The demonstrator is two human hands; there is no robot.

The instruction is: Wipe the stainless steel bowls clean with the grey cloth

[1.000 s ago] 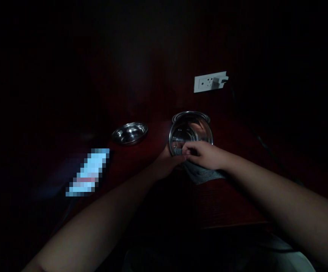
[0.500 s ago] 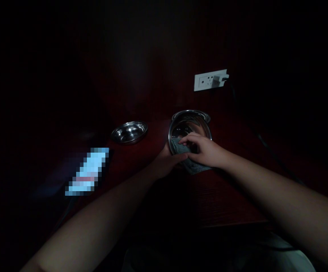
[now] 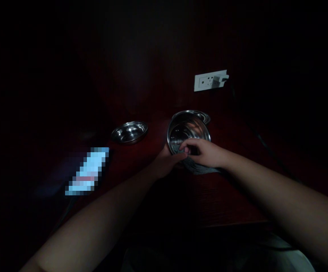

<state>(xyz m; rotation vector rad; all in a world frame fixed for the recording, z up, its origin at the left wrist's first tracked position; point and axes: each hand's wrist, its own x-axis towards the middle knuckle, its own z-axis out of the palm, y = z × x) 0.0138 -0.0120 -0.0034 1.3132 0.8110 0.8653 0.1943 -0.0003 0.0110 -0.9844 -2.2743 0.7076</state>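
Observation:
A shiny metal bowl (image 3: 181, 130) is tilted with its mouth toward me. My left hand (image 3: 166, 162) grips its lower left side, thumb near the rim, the other fingers hidden behind it. My right hand (image 3: 206, 153) is closed on a grey-green cloth (image 3: 199, 167) at the bowl's lower rim. Part of the cloth lies inside the bowl, and the rest hangs out below my right hand. Directly behind the bowl another round metal dish (image 3: 206, 117) shows only in part.
A shallow metal dish (image 3: 130, 133) sits on the dark red table (image 3: 209, 204) to the left. Nearer is a lit, pixelated phone-like screen (image 3: 87, 172). A white wall socket (image 3: 211, 80) holds a plug, and a dark cable (image 3: 262, 140) runs along the right.
My right hand has moved slightly down and the cloth with it, so less of it shows inside the bowl and more trails out to the right. The bowl has shifted slightly left.

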